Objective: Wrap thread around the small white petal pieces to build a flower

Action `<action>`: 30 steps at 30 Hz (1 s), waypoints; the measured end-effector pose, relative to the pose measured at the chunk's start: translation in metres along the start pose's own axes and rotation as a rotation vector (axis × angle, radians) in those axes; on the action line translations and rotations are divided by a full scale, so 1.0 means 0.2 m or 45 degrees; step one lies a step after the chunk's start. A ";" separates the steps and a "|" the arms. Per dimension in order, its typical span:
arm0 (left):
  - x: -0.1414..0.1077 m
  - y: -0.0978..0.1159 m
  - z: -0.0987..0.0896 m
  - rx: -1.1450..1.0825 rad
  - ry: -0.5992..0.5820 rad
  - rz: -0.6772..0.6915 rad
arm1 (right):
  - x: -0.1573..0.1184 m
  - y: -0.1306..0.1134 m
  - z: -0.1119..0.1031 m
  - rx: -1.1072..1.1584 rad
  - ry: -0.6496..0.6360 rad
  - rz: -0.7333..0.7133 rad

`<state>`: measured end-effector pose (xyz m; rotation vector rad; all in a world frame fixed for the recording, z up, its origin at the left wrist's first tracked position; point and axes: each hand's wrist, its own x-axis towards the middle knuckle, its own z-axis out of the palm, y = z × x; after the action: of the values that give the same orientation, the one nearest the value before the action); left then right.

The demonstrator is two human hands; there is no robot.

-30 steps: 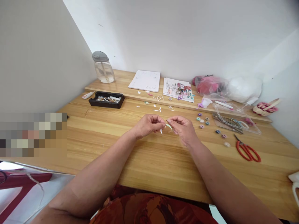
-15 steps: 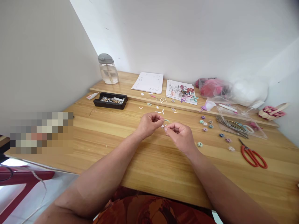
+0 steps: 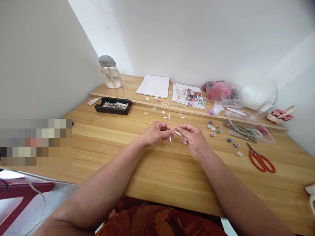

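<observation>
Above the middle of the wooden table, my left hand (image 3: 158, 133) pinches a small white and pale green petal-like piece (image 3: 178, 133) at its left end. My right hand (image 3: 193, 137) is closed close to the same piece, thumb and fingers pinched at its right side. A narrow white strip (image 3: 170, 139) hangs below my left fingertips. Small cut white shapes (image 3: 166, 116) lie on the table just beyond my hands, with a green-edged leaf shape (image 3: 154, 109) and a cream wire outline (image 3: 166, 104) farther back.
Red-handled scissors (image 3: 262, 160) and several thread bobbins (image 3: 213, 128) lie to the right. A black bead tray (image 3: 113, 106) and a bottle (image 3: 110, 73) stand back left. Paper sheets (image 3: 153, 86), bagged pink material (image 3: 221, 90) and a small basket (image 3: 280, 114) line the back ledge.
The view has shifted slightly. My right fingertips have moved up beside the piece, and the pale green piece and hanging white strip now show more clearly between my hands.
</observation>
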<state>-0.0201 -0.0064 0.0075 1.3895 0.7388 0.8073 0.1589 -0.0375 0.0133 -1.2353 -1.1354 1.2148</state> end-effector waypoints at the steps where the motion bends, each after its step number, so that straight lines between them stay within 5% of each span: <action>1: 0.00 0.00 0.00 -0.030 0.024 0.018 | 0.00 0.01 0.01 0.080 -0.018 0.087; 5: 0.02 -0.01 -0.01 -0.130 0.218 0.087 | -0.03 0.04 0.06 0.139 -0.068 0.179; 10: 0.04 -0.03 -0.01 0.074 0.448 0.122 | -0.08 0.03 0.11 -0.148 -0.047 -0.027; 13: 0.04 -0.04 -0.01 0.289 0.402 0.136 | -0.09 0.00 0.09 -0.376 0.036 -0.285; 16: 0.02 -0.03 0.00 0.298 0.188 0.118 | -0.07 -0.03 0.05 -0.458 0.102 -0.403; 19: 0.00 -0.01 0.00 0.163 0.012 0.070 | -0.03 -0.02 0.02 -0.319 0.083 -0.318; 22: -0.01 0.01 0.00 0.049 -0.010 0.039 | -0.01 0.00 0.01 -0.027 0.018 -0.070; 26: 0.01 0.00 0.00 -0.062 0.101 0.111 | -0.02 0.02 0.04 0.250 -0.086 0.228; 30: 0.03 -0.03 0.00 -0.071 0.303 0.152 | -0.06 0.04 0.10 0.169 -0.129 0.212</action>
<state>-0.0174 -0.0015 0.0025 1.3102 0.8150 1.0924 0.1380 -0.0489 0.0066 -1.1968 -1.0219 1.4683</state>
